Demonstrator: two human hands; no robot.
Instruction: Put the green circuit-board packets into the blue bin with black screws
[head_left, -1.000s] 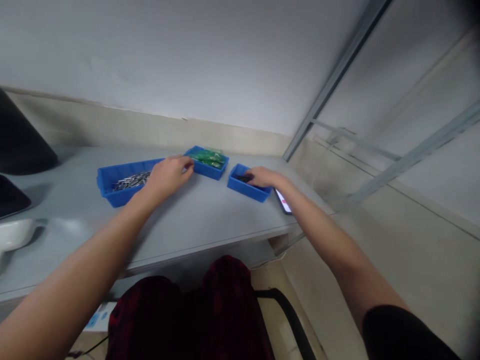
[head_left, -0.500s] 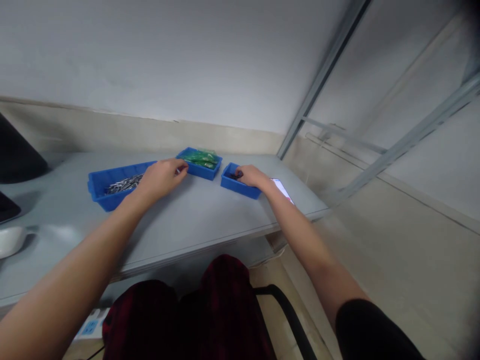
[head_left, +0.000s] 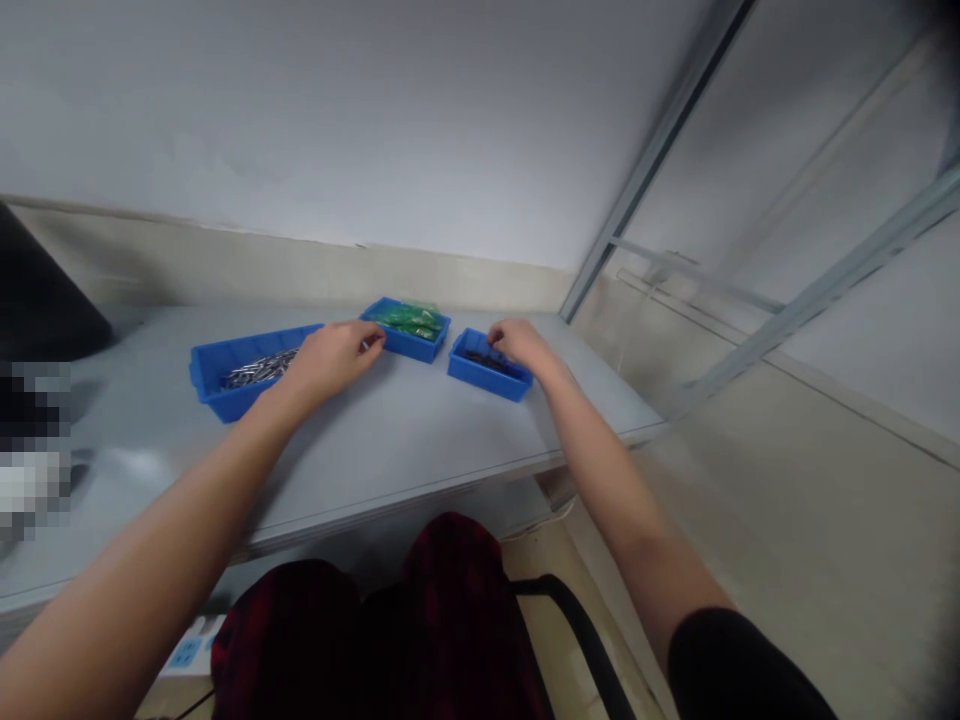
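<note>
My left hand (head_left: 339, 357) hovers beside the right end of a long blue bin (head_left: 247, 400), its fingers curled into a pinch. Whatever is between those fingertips is too small to make out. Shiny metal pieces (head_left: 260, 369), slim and loose, lie in that bin. At the right, my right hand (head_left: 523, 344) is pinched over the far edge of a small blue bin (head_left: 489, 380) that holds small dark parts (head_left: 487, 360). I cannot tell what its fingertips hold. Between the hands, farther back, a third blue bin (head_left: 409, 345) contains green plastic packets (head_left: 412, 319).
The bins stand on a grey table (head_left: 390, 430) against a wall. A dark object (head_left: 49, 290) rises at the left end; a patch below it is pixelated. A metal frame post (head_left: 645, 170) stands at the right. A black chair armrest (head_left: 574, 620) curves below the table.
My right hand has lifted from inside the small bin to above its far edge, uncovering the dark parts. My left hand stays near the same place. The view has shifted slightly.
</note>
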